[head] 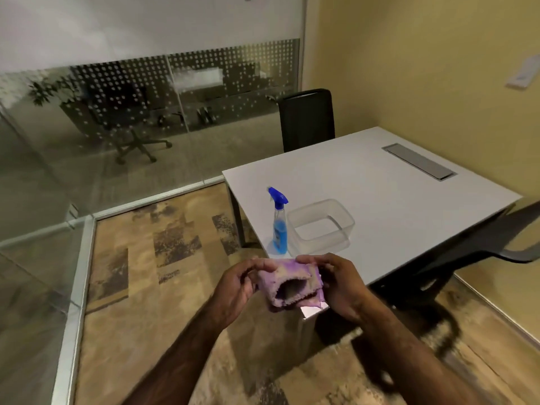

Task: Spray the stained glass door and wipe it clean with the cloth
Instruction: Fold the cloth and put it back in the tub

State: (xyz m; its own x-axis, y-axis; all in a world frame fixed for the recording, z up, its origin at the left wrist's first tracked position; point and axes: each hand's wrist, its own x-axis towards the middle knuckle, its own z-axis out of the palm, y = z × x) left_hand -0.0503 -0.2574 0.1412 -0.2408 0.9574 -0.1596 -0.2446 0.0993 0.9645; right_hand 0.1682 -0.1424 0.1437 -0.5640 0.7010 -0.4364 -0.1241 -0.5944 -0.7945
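Head view: white table point(409, 200), patterned carpet point(146, 287).

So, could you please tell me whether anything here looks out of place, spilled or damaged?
Nothing is spilled or broken. The spray bottle stands upright on the white table beside a clear plastic container. The purple cloth, bunched between both hands, shows brownish soiling.

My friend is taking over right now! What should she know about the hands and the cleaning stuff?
Left hand and right hand: both grip the bunched purple cloth, held in the air near the table corner.
Spray bottle: stands upright on the white table, beside an empty clear tub.
Glass door: to the left.
Done: cloth picked up.
Left: spray the glass, then wipe.
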